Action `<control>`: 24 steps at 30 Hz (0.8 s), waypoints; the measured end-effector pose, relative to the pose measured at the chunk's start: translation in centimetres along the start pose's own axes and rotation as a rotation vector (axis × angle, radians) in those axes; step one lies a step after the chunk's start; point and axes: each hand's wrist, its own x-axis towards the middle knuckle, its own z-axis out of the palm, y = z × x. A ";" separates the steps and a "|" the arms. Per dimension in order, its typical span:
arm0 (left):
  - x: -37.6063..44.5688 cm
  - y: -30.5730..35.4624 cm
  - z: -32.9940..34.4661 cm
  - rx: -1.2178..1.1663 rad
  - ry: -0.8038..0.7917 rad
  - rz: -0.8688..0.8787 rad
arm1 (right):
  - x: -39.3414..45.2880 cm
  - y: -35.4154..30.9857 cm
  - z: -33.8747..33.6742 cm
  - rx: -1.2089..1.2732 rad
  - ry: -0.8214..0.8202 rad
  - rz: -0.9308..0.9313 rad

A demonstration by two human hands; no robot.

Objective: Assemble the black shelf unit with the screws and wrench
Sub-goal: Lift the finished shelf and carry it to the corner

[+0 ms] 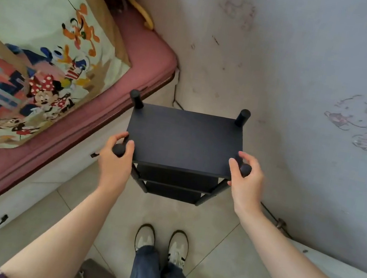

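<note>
Nearest you, your shoes (161, 243) stand on the tiled floor (216, 267), and just ahead of them the black shelf unit (185, 139) stands upright between the bed (142, 63) on your left and the wall (313, 63) on your right. Your left hand (116, 156) curls round the near left post (118, 149) at its cap, and your right hand (247, 179) curls round the near right post (245, 169) the same way.

Treat the unit as stiff but probably light and a bit top-heavy: thin boards on slim round posts, likely to rock if the joints are loose. The smooth caps could slip, so grip the posts below the caps, or the top board's edges, when you shift it.

Its long axis runs vertically, floor to top board; two lower shelves show beneath. The top's longer side lies across your view, with the two far posts (242, 117) toward the wall corner. No screws or wrench are visible.
</note>
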 end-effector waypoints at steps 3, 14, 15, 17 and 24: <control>1.7 -0.7 1.3 -0.001 -0.039 0.003 | 1.4 1.4 1.2 0.019 0.030 0.033; 3.6 -1.7 3.0 0.114 -0.091 0.097 | 3.8 3.7 1.7 0.019 0.035 0.117; 3.3 -1.8 2.8 0.151 -0.097 0.112 | 3.7 4.0 1.5 -0.009 0.013 0.126; 2.8 -2.2 2.3 0.242 -0.082 0.150 | 3.4 4.5 1.0 -0.063 -0.034 0.137; 1.7 -2.8 1.3 0.392 -0.091 0.186 | 4.0 4.1 0.5 -0.086 -0.154 0.327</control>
